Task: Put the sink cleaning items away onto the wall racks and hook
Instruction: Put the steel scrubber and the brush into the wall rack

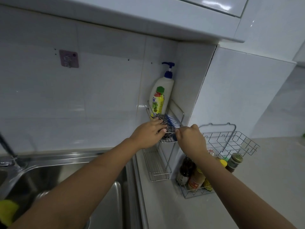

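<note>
A steel wool scourer [162,120] lies in the upper wire rack [179,113] on the side wall, and my left hand [148,133] is closed around it. Beside it sits a blue scrub brush [172,121] with white bristles; my right hand [191,138] pinches its near end at the rack's front rail. A white pump bottle [166,83] and a yellow dish soap bottle [157,101] stand at the back of that rack. Below hangs an empty lower rack [156,166]. A purple adhesive hook [69,58] is on the back wall. A yellow sponge [7,210] lies in the sink.
The steel sink [66,172] with a tap [9,156] fills the lower left. On the counter to the right, a wire basket [229,141] hangs on the wall above a tray of sauce bottles [196,177]. A cabinet overhangs above.
</note>
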The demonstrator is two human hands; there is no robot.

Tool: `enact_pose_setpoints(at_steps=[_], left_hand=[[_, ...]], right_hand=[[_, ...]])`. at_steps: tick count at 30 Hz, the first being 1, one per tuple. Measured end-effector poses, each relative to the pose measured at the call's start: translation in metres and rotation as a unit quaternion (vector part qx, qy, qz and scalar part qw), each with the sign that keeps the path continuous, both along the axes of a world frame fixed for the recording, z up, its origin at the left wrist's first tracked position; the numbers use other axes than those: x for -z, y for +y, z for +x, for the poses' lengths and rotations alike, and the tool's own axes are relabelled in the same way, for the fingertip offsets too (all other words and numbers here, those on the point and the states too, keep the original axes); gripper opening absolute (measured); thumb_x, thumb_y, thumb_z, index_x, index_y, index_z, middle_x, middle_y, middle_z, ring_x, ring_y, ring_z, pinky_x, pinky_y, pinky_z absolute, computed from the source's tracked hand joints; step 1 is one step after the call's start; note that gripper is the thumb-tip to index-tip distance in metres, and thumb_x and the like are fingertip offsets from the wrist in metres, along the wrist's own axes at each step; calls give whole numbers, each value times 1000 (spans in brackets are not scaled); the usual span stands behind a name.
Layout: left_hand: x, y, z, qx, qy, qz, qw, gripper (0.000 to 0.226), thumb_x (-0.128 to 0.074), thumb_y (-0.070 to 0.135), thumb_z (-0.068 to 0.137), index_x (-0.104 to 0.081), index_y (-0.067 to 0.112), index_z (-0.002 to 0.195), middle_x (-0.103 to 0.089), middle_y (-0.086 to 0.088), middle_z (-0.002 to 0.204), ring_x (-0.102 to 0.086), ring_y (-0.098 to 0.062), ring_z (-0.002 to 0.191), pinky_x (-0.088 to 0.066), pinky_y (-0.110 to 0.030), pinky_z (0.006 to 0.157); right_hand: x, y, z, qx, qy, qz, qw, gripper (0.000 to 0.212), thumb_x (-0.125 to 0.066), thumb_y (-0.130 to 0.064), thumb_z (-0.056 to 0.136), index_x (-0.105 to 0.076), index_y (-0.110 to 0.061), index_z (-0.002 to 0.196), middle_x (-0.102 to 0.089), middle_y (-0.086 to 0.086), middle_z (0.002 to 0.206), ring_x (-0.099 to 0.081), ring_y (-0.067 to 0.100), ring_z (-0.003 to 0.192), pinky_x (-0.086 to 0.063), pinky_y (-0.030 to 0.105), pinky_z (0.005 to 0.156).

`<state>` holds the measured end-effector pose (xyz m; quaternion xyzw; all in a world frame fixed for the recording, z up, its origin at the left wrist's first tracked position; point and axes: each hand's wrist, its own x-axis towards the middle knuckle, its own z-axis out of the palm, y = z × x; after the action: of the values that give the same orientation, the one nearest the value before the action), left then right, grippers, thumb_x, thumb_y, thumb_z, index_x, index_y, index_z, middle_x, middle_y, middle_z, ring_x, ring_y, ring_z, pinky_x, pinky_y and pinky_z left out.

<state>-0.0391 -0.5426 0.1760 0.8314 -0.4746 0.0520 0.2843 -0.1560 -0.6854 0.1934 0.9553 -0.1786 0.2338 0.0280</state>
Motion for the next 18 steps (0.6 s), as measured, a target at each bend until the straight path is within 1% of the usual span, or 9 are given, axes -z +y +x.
enact_pose_setpoints(at_steps=[1, 3, 5, 7, 8, 10, 12, 15, 18], left_hand=[[1, 1, -1, 0, -7, 3, 1000, 45, -34, 39, 101, -44, 20, 141, -31, -4, 155, -19, -15, 146, -17, -30, 116], [5, 2, -5, -2, -29, 8, 1000, 48, -32, 39, 101, -37, 18, 144, -28, -5, 156, -17, -16, 146, -14, -29, 116], [11, 5, -8, -5, -53, 7, 999, 50, -30, 38, 102, -29, 18, 147, -24, -5, 158, -16, -15, 147, -11, -27, 115], [16, 8, -12, -9, -68, 3, 998, 51, -29, 38, 102, -24, 18, 149, -21, -4, 159, -14, -14, 147, -7, -26, 115], [19, 10, -14, -10, -75, 5, 997, 52, -28, 38, 101, -22, 19, 150, -20, -3, 159, -13, -14, 147, -5, -27, 115], [24, 15, -17, -10, -92, 16, 996, 54, -26, 40, 101, -16, 20, 151, -16, -2, 160, -10, -12, 147, -3, -28, 116], [28, 21, -19, -12, -104, 25, 994, 55, -23, 41, 101, -11, 21, 151, -14, 0, 160, -7, -11, 147, -1, -29, 117], [35, 33, -23, -17, -121, 54, 991, 55, -21, 40, 101, -8, 20, 151, -11, 0, 161, -5, -12, 148, 1, -31, 118], [50, 56, -24, -36, -123, 84, 988, 56, -20, 39, 102, -5, 19, 151, -7, -1, 161, -2, -13, 148, 3, -32, 118]], right_hand=[[5, -1, -2, -10, -6, -4, 1000, 37, -36, -32, 102, -67, -13, 99, -70, 3, 100, -51, 26, 103, -45, 35, 72], [14, -1, -7, -30, -15, 7, 999, 32, -39, -29, 102, -63, -14, 117, -67, 3, 118, -51, 27, 105, -45, 37, 81], [23, 2, -11, -41, -15, 17, 999, 40, -42, -25, 101, -51, -8, 136, -56, 9, 139, -50, 30, 116, -42, 38, 95], [31, 6, -15, -43, -17, 15, 999, 50, -43, -22, 101, -38, -3, 146, -43, 14, 151, -46, 32, 128, -36, 38, 108], [35, 9, -17, -37, -16, 18, 999, 54, -43, -23, 101, -32, -2, 149, -36, 14, 155, -42, 31, 133, -32, 38, 112], [45, 16, -20, -25, -8, 18, 999, 60, -38, -28, 101, -18, -4, 153, -23, 13, 161, -30, 27, 143, -25, 36, 119], [54, 23, -23, -20, -1, 16, 1000, 65, -35, -31, 101, -9, -5, 154, -11, 13, 163, -19, 26, 149, -16, 36, 123], [63, 35, -24, 5, 8, 35, 999, 69, -37, -36, 100, -5, -8, 155, -2, 13, 164, -11, 30, 151, -12, 41, 123], [78, 56, -22, 15, 52, 37, 998, 71, -36, -40, 100, -3, -9, 155, 2, 14, 164, -5, 33, 151, -11, 47, 122]])
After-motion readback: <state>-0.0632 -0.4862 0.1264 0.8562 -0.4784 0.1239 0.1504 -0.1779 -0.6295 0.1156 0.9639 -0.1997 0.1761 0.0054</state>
